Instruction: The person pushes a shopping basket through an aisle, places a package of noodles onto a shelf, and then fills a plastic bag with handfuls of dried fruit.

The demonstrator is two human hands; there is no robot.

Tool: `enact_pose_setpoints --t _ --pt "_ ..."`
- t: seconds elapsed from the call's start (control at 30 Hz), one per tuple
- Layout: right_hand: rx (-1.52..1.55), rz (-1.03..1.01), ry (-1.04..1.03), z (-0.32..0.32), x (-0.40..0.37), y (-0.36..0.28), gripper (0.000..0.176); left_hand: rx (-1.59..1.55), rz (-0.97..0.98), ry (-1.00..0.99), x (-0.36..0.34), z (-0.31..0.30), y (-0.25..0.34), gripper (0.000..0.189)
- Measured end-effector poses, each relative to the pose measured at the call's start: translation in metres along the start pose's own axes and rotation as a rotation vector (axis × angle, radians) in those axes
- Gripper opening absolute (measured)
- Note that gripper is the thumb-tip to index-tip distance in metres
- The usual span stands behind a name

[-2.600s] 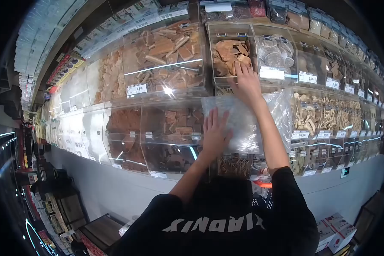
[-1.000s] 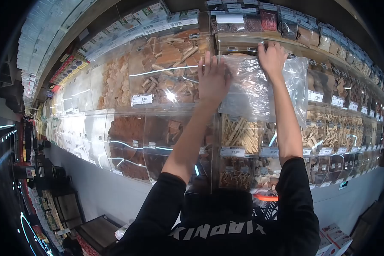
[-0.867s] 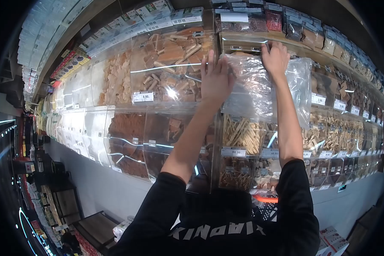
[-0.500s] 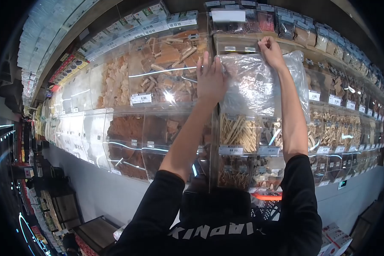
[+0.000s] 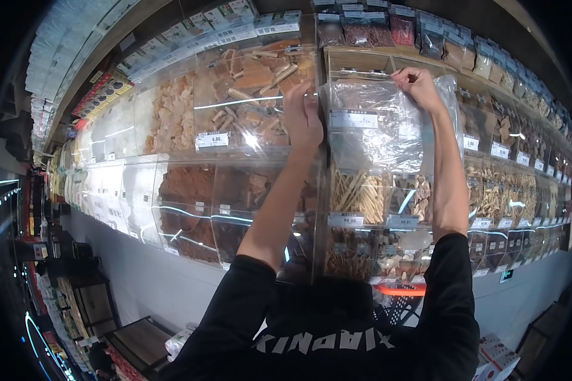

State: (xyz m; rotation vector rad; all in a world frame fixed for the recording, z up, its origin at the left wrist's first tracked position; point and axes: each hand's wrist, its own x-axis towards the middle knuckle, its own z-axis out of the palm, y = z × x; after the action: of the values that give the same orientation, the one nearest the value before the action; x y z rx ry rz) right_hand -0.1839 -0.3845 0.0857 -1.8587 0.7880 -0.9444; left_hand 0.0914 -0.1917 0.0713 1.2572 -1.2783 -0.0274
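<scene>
A crumpled clear plastic bag (image 5: 381,149) lies at the front of an upper clear bin, with a white price label (image 5: 353,119) showing over its left part. My right hand (image 5: 421,87) is at the bin's upper edge, thumb and fingers bent together; what they pinch there is too small to make out. Left of the bag, my left hand (image 5: 304,117) is turned edge-on beside the bin divider, fingers loosely curved and nothing visible in them. Behind it is a clear bin of brown bark-like pieces (image 5: 254,79).
Below the bag stand bins of pale dried sticks (image 5: 357,193) and darker pieces (image 5: 349,251). Packaged goods (image 5: 365,32) line the shelf above. White-filled bins (image 5: 111,143) run off to the left. An orange-handled basket (image 5: 400,290) is low in front of me.
The white label above the bin has come down over the bag, seemingly on a clear lid. My left hand turned edge-on and shifted slightly left; my right hand moved slightly right and down.
</scene>
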Motion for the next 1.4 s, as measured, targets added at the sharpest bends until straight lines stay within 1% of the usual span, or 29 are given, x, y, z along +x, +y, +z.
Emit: enact_pose_setpoints --t 0.07,0.1,0.17,0.23,0.3,0.33,0.37,0.43,0.5,0.57,0.63,0.67,0.7,0.73,0.8,0.83,0.9,0.97,1.0,1.03,1.07,1.1,1.17,1.2,1.23,1.27,1.3,1.37,1.4 --pt "0.04 0.017 -0.046 -0.007 0.0 -0.006 0.015 0.155 0.036 -0.125 0.001 -0.002 0.013 0.03" --pt "0.081 0.028 -0.096 -0.011 0.0 -0.007 0.017 0.151 0.035 -0.123 0.001 -0.001 0.014 0.03" --pt "0.036 0.059 -0.083 -0.009 -0.003 -0.008 0.018 0.368 0.269 -0.274 0.001 0.001 0.017 0.026" --pt "-0.009 0.082 -0.073 -0.004 -0.005 -0.014 0.02 0.453 0.31 -0.306 0.002 0.005 0.017 0.029" --pt "-0.127 0.137 0.039 0.01 -0.01 -0.023 0.019 0.542 0.349 -0.342 0.001 0.006 0.015 0.032" --pt "-0.217 0.105 0.105 0.019 -0.016 -0.03 0.02 0.572 0.379 -0.379 0.001 0.007 0.014 0.033" --pt "-0.22 0.104 0.108 0.032 -0.028 -0.036 0.02 0.603 0.411 -0.413 -0.002 0.007 0.014 0.035" --pt "-0.405 -0.141 0.398 0.062 -0.07 -0.059 0.019 0.592 0.391 -0.392 -0.017 0.005 0.026 0.036" --pt "-0.236 -0.161 0.495 0.086 -0.137 -0.09 0.018 0.581 0.355 -0.388 -0.052 -0.01 0.046 0.038" --pt "-0.155 -0.016 0.69 0.094 -0.219 -0.088 0.017 0.388 0.104 -0.394 -0.114 -0.04 0.08 0.039" --pt "-0.089 0.185 0.955 0.09 -0.317 -0.044 0.018 0.202 -0.119 -0.507 -0.193 -0.093 0.096 0.039" --pt "-0.162 0.275 1.118 0.09 -0.369 -0.029 0.021 0.091 -0.213 -0.525 -0.232 -0.119 0.102 0.032" --pt "-0.242 0.367 1.281 0.093 -0.418 -0.018 0.027 0.105 -0.332 -0.533 -0.273 -0.145 0.105 0.025" --pt "-0.269 0.389 1.306 0.099 -0.458 -0.01 0.027 0.148 -0.438 -0.547 -0.307 -0.169 0.109 0.023" --pt "-0.918 0.792 1.412 0.113 -0.519 0.002 0.039 0.199 -0.584 -0.575 -0.352 -0.218 0.109 0.015" --pt "-0.929 0.8 1.428 0.119 -0.533 0.006 0.039 0.207 -0.627 -0.583 -0.356 -0.235 0.11 0.01" --pt "-0.113 0.749 1.478 0.135 -0.554 0.016 0.047 0.231 -0.63 -0.594 -0.35 -0.261 0.116 0.009" --pt "-0.029 0.796 1.502 0.147 -0.555 0.048 0.048 0.258 -0.624 -0.586 -0.341 -0.278 0.113 0.01" --pt "0.056 0.843 1.519 0.149 -0.552 0.064 0.05 0.277 -0.531 -0.617 -0.339 -0.284 0.105 0.012" --pt "0.142 0.888 1.534 0.152 -0.543 0.056 0.051 0.295 -0.436 -0.645 -0.337 -0.288 0.099 0.015" --pt "-0.556 1.077 1.423 0.153 -0.541 0.044 0.052 0.269 -0.407 -0.645 -0.335 -0.295 0.094 0.017" --pt "-0.546 1.066 1.427 0.149 -0.542 0.015 0.052 0.272 -0.397 -0.636 -0.338 -0.304 0.093 0.017" --pt "-1.011 0.701 1.316 0.156 -0.543 -0.038 0.056 0.231 -0.406 -0.635 -0.336 -0.326 0.092 0.017" --pt "-1.008 0.689 1.314 0.161 -0.548 -0.043 0.056 0.236 -0.424 -0.584 -0.341 -0.335 0.095 0.017" --pt "-1.08 0.87 1.388 0.163 -0.56 -0.043 0.058 0.234 -0.425 -0.575 -0.351 -0.344 0.093 0.017" --pt "-1.15 1.056 1.46 0.162 -0.572 -0.044 0.06 0.223 -0.534 -0.559 -0.362 -0.351 0.09 0.016" --pt "-1.157 1.043 1.46 0.155 -0.595 -0.022 0.06 0.208 -0.647 -0.539 -0.373 -0.356 0.089 0.015" --pt "-0.332 1.156 1.36 0.151 -0.636 0.034 0.062 0.161 -0.641 -0.522 -0.392 -0.363 0.1 0.014" --pt "0.208 1.001 1.434 0.161 -0.627 0.024 0.066 0.125 -0.632 -0.519 -0.403 -0.37 0.105 0.013"
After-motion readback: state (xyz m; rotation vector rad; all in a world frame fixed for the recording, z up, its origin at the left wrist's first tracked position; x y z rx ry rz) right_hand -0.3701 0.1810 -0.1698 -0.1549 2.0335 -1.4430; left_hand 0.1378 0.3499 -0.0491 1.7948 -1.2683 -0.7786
